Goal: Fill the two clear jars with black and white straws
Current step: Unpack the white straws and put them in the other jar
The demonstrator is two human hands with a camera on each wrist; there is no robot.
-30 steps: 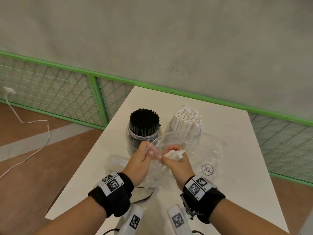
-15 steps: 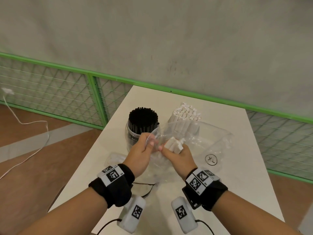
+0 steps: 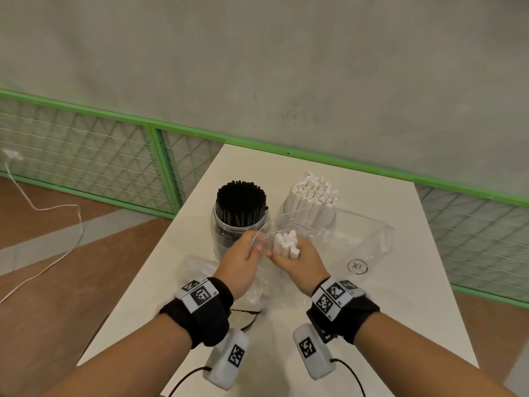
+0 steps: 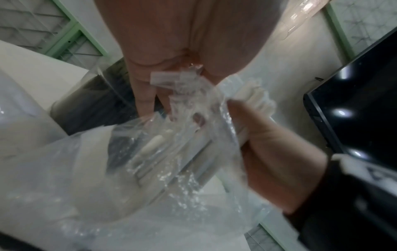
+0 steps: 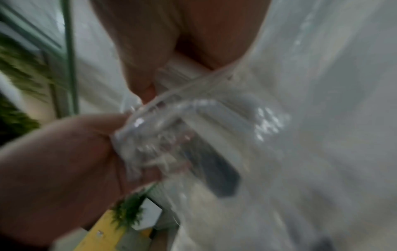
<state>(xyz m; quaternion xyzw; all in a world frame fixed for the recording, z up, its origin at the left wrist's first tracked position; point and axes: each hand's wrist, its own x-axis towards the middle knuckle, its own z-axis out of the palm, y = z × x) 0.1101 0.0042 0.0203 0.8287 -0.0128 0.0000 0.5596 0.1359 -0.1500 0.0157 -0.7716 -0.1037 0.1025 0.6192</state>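
Two clear jars stand at the middle of the white table (image 3: 415, 310): the left jar (image 3: 240, 224) is packed with black straws (image 3: 240, 196), the right jar (image 3: 310, 216) with white straws (image 3: 313, 190). Just in front of them my right hand (image 3: 282, 257) grips a small bundle of white straws (image 3: 286, 243) (image 4: 247, 95) (image 5: 182, 68), whose tops stick up from my fist. My left hand (image 3: 256, 243) pinches the rim of a clear plastic bag (image 3: 357, 236) (image 4: 150, 169) (image 5: 214, 135) that spreads to the right. The lower part of the bundle is hidden by fingers and plastic.
A second crumpled clear bag (image 3: 197, 267) lies on the table left of my wrists, with a black cable (image 3: 249, 316) near it. A round printed mark (image 3: 357, 266) is on the table at the right. A green mesh fence (image 3: 160, 173) runs behind the table.
My right hand has lifted the white straw bundle upward and turned it more upright, out through the bag's mouth. Both hands have risen slightly toward the jars, and the bag has shifted with them.
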